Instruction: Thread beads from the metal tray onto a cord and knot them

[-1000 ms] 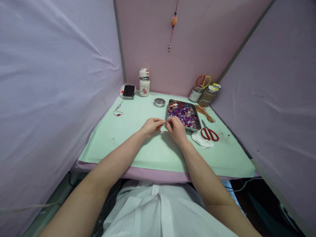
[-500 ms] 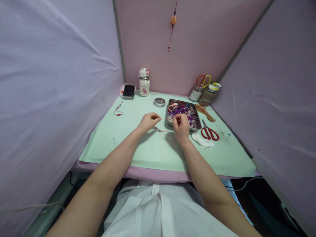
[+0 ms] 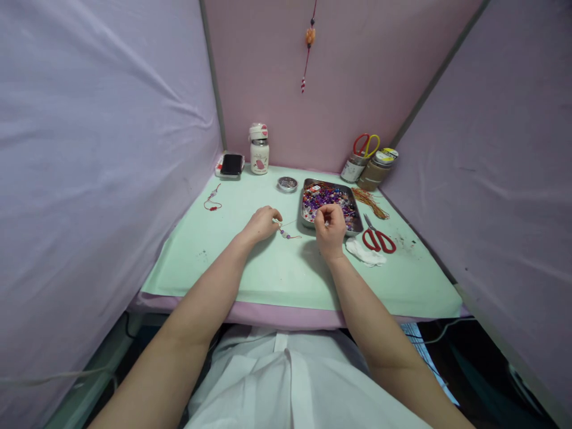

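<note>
My left hand (image 3: 263,223) rests on the green mat (image 3: 277,268) with its fingers pinched on a thin cord (image 3: 288,229) that carries a few small purple beads. My right hand (image 3: 330,226) is curled at the near edge of the metal tray (image 3: 306,205), which is full of purple, red and white beads; its fingertips are closed, and what they hold is too small to make out. The cord runs between the two hands, just above the mat.
Red scissors (image 3: 379,239) and a white wad (image 3: 364,253) lie right of the tray, orange cords (image 3: 370,204) behind them. Two jars (image 3: 369,167), a small tin (image 3: 287,184), a white bottle (image 3: 259,158), a phone (image 3: 231,165) and a red-corded charm (image 3: 213,199) sit farther back. Fabric walls enclose three sides.
My hands have drawn apart: the left sank to the mat, the right moved up to the tray's edge. The beaded cord now shows between them.
</note>
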Motion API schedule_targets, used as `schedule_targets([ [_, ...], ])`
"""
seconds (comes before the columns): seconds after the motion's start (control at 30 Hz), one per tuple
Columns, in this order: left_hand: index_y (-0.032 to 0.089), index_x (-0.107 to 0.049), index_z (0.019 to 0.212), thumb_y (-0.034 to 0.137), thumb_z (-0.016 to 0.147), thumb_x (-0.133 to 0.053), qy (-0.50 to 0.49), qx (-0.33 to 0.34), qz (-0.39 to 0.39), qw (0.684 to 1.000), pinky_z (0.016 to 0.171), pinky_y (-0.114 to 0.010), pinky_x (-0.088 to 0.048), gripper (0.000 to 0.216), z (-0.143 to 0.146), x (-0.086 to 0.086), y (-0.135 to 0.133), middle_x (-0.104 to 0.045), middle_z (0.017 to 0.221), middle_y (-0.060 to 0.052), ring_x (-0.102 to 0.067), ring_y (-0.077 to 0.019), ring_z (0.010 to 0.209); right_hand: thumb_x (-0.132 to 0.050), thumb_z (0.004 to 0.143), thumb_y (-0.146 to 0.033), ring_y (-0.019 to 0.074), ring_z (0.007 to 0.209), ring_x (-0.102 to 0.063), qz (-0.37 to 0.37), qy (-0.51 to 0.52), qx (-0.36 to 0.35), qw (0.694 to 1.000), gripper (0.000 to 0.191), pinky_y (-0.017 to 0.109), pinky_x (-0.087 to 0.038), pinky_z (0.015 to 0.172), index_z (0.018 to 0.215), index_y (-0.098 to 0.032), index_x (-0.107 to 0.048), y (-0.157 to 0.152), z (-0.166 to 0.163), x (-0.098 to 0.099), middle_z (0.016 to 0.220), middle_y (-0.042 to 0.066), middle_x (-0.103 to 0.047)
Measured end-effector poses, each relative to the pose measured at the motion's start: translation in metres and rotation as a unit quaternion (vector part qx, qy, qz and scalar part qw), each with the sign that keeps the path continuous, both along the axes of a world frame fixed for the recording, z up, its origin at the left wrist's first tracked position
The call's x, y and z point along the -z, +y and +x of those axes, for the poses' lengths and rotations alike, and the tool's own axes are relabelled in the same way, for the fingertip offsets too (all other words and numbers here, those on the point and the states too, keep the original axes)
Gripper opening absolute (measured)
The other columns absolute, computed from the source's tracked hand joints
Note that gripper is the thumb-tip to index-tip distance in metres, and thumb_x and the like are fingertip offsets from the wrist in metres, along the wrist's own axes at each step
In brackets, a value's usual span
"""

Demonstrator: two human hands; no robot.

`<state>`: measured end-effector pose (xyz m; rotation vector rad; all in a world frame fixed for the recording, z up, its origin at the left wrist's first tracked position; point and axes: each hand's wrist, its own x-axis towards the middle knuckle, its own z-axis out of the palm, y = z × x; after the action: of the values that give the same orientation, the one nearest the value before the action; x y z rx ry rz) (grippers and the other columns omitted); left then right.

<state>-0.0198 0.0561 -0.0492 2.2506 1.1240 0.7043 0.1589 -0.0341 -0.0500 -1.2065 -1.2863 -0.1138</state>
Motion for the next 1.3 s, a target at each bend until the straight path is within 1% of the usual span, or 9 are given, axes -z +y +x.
schedule_targets([
  [0.13,0.02,-0.074,0.087,0.011,0.063,-0.06,-0.107,0.049,-0.065,0.991,0.086,-0.032,-0.044,0.029,0.007,-0.005,-0.011,-0.069,0.098,-0.009,-0.059,-0.0218,0.089,-0.047,0.088,-0.027,0.016,0.071,-0.046,0.0,0.01,-0.004,1.0,0.011,0.032,-0.04,0.067,0.079,-0.021,-0.049,-0.001,-0.001,-0.002,0.077,0.002,-0.049],
  [0.3,0.018,-0.074,0.079,0.023,0.07,-0.063,-0.16,0.099,-0.148,0.971,0.078,-0.031,-0.044,0.015,0.015,-0.01,-0.021,-0.071,0.084,-0.007,-0.06,-0.0192,0.079,-0.046,0.089,-0.029,0.0157,0.07,-0.048,-0.001,0.019,0.01,1.0,0.012,0.03,-0.041,0.065,0.079,-0.021,-0.049,0.001,0.001,0.001,0.077,0.002,-0.05],
  [0.43,0.016,-0.073,0.079,0.031,0.07,-0.066,-0.226,0.071,-0.174,0.956,0.075,-0.029,-0.043,0.018,0.013,-0.014,-0.019,-0.07,0.081,-0.006,-0.057,-0.0163,0.077,-0.048,0.089,-0.029,0.0149,0.068,-0.049,-0.033,0.016,0.01,0.999,0.015,0.029,-0.041,0.063,0.078,-0.021,-0.051,0.002,0.003,0.002,0.076,0.002,-0.052],
  [0.53,0.016,-0.072,0.083,0.037,0.069,-0.068,-0.283,0.026,-0.197,0.938,0.071,-0.027,-0.04,0.026,0.01,-0.016,-0.014,-0.07,0.09,-0.006,-0.055,-0.0132,0.076,-0.047,0.09,-0.03,0.0151,0.067,-0.05,-0.075,-0.015,-0.032,0.997,0.022,0.03,-0.041,0.066,0.071,-0.02,-0.052,0.003,0.004,0.003,0.071,0.001,-0.054],
  [0.6,0.016,-0.071,0.085,0.039,0.069,-0.069,-0.301,0.012,-0.215,0.929,0.068,-0.025,-0.038,0.028,0.01,-0.016,-0.013,-0.07,0.097,-0.007,-0.054,-0.012,0.076,-0.047,0.091,-0.028,0.0157,0.07,-0.051,-0.076,-0.028,-0.041,0.996,0.021,0.03,-0.041,0.067,0.073,-0.02,-0.055,0.004,0.005,0.004,0.073,0.002,-0.056],
  [0.7,0.016,-0.071,0.085,0.039,0.068,-0.069,-0.302,0.018,-0.227,0.926,0.068,-0.024,-0.038,0.029,0.011,-0.016,-0.013,-0.07,0.099,-0.007,-0.054,-0.0116,0.076,-0.051,0.087,-0.023,0.0164,0.074,-0.053,-0.062,-0.028,-0.03,0.997,0.01,0.03,-0.043,0.065,0.088,-0.019,-0.061,0.005,0.006,0.006,0.084,0.004,-0.058],
  [0.97,0.014,-0.07,0.081,0.036,0.067,-0.07,-0.277,0.061,-0.222,0.933,0.07,-0.026,-0.04,0.026,0.015,-0.022,-0.026,-0.066,0.079,-0.004,-0.052,-0.0121,0.071,-0.046,0.092,-0.024,0.0186,0.084,-0.057,-0.076,-0.108,-0.096,0.987,0.024,0.033,-0.049,0.068,0.111,-0.024,-0.061,0.004,0.001,0.007,0.102,0.009,-0.057],
  [1.1,0.013,-0.069,0.077,0.033,0.068,-0.068,-0.257,0.091,-0.222,0.936,0.067,-0.026,-0.041,0.022,0.017,-0.021,-0.03,-0.064,0.073,-0.003,-0.052,-0.0119,0.069,-0.046,0.093,-0.026,0.0209,0.093,-0.058,-0.085,-0.143,-0.1,0.981,0.023,0.036,-0.049,0.077,0.108,-0.025,-0.063,0.005,0.001,0.009,0.102,0.009,-0.059],
  [1.3,0.014,-0.068,0.075,0.029,0.067,-0.068,-0.25,0.089,-0.24,0.934,0.064,-0.026,-0.043,0.017,0.02,-0.017,-0.031,-0.065,0.072,-0.004,-0.054,-0.0126,0.068,-0.047,0.092,-0.025,0.0204,0.086,-0.056,-0.081,-0.183,-0.094,0.975,0.016,0.036,-0.046,0.078,0.087,-0.022,-0.062,0.006,0.002,0.009,0.087,0.007,-0.061],
])
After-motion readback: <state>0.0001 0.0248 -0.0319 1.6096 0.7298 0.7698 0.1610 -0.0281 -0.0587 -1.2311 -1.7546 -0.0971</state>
